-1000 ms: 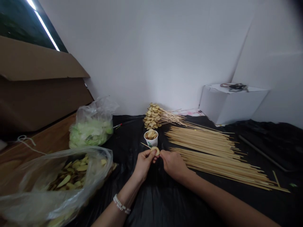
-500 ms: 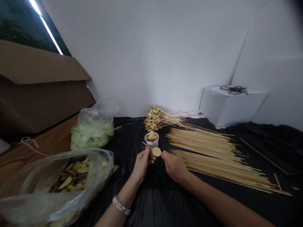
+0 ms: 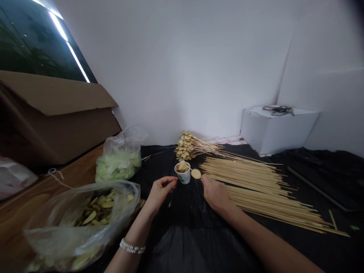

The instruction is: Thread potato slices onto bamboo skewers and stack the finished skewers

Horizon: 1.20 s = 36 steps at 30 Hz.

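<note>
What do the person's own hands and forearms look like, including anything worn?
The left hand wears no glove; a white beaded bracelet circles that forearm. The right hand is gloveless too, its wrist unadorned. No sleeves show.

One left hand is at 7 o'clock, one right hand and one lone slice at 5, one cup at 6. Two clear bags are at 8, two boxes at 9 and 3, two heaps of bare sticks at 4.

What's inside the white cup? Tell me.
Pale slices show at the mouth of the white cup; whatever lies deeper is hidden by them and the cup's wall.
</note>
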Motion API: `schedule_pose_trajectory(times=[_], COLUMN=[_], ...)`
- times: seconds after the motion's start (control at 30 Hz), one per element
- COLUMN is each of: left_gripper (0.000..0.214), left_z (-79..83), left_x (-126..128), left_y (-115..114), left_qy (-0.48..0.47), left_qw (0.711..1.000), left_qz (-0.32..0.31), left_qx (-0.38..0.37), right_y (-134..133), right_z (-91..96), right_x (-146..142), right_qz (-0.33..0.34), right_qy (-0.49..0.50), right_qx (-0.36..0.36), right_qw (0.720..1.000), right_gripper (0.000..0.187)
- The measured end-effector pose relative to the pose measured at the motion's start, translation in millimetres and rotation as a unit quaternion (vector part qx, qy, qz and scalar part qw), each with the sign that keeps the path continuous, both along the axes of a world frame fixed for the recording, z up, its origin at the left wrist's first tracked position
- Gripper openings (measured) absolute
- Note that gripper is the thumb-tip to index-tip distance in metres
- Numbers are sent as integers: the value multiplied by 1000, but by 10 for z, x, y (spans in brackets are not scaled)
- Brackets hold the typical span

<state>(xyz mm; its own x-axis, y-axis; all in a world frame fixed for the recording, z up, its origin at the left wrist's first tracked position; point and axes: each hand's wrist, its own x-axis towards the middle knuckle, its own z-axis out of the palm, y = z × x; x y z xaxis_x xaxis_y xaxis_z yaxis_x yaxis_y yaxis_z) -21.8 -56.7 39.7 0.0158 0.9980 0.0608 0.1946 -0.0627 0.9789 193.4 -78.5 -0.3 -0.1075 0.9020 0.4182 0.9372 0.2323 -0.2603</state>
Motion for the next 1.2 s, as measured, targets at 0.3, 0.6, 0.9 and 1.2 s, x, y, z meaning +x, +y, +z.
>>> schedule_pose_trajectory(times=[0.3, 0.6, 0.9, 1.2], left_gripper=[19, 32, 34, 12], left_z=[76, 286, 354, 424], left_x=[228, 244, 191, 210], left_y=[443, 747, 796, 793], left_qy=[263, 415, 436, 453], left_qw=[943, 862, 852, 846], left_qz=[46, -116, -115, -147], left_qx=[198, 266, 265, 241], right_y=[74, 122, 132, 116], right_z=[-49, -57, -62, -55], right_x=[62, 109, 98, 88], right_qz=[-5, -15, -4, 2], right_qy=[6, 13, 24, 15], right_qx=[39, 56, 67, 65], right_qw=[999, 998, 997, 998], right_gripper=[25, 26, 24, 25])
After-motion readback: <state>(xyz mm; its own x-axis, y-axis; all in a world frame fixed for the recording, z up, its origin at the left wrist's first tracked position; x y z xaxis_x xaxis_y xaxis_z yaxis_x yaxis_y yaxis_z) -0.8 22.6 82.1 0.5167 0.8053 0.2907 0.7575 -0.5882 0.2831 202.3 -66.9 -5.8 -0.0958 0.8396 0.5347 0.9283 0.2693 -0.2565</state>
